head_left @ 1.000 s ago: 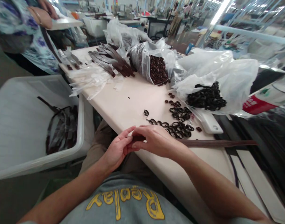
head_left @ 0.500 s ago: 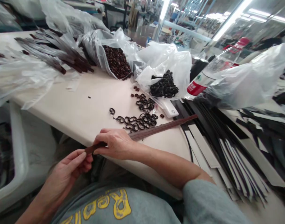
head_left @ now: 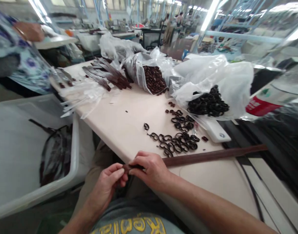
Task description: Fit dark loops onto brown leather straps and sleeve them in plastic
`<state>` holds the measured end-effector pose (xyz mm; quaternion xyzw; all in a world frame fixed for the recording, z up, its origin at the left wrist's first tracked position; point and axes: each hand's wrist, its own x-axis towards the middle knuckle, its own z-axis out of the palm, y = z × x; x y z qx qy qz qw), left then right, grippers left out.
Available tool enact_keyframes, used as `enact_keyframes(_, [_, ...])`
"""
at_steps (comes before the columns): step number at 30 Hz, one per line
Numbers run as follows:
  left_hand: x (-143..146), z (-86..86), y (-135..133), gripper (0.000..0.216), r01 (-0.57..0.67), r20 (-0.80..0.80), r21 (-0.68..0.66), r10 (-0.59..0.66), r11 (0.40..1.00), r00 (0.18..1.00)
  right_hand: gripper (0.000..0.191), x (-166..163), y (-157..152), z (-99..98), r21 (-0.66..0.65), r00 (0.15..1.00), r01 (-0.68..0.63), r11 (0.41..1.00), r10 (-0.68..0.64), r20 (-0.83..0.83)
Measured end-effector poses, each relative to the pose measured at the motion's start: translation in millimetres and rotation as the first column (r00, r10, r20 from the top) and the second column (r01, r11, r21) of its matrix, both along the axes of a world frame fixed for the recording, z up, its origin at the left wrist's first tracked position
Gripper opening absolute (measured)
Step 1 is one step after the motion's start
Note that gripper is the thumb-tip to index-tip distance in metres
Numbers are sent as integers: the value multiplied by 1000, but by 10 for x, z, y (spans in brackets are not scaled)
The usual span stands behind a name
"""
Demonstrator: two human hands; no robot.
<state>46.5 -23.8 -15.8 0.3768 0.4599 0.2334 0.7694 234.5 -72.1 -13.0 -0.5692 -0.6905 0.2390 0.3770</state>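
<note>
Your left hand [head_left: 107, 185] & right hand [head_left: 151, 170], fingers closed, pinch 1 end of the long dark-brown leather strap [head_left: 212, 156] at the table [head_left: 129, 120] near edge; next move needs firm grip, I think.

A matt brown leather-like strap [head_left: 212, 156] lies on the smooth cream table [head_left: 129, 120] near glossy dark plastic rings [head_left: 178, 143].

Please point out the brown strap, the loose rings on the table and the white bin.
brown strap [head_left: 212, 156], head view: middle of its length.
loose rings [head_left: 178, 144], head view: centre of the cluster.
white bin [head_left: 77, 146], head view: its right rim.
</note>
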Motion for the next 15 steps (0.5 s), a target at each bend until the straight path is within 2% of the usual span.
enact_keyframes(4, [42, 20, 32, 25, 11, 25, 67, -13, 998, 1000, 8, 16, 17, 31, -6, 998, 7, 1000, -7, -70])
enact_keyframes(10, [102, 31, 64, 24, 26, 60, 66, -30, 997, 998, 4, 39, 20, 91, -3, 999, 20, 1000, -20, -38])
enact_keyframes(13, [82, 9, 121, 22, 122, -2, 192, -124, 974, 992, 10, 71, 22, 96, 43, 1000, 15, 999, -15, -1])
enact_keyframes(15, [50, -6, 238, 24, 219, -119, 374, -188, 901, 975, 16, 100, 25, 97, 69, 998, 21, 997, -25, 55])
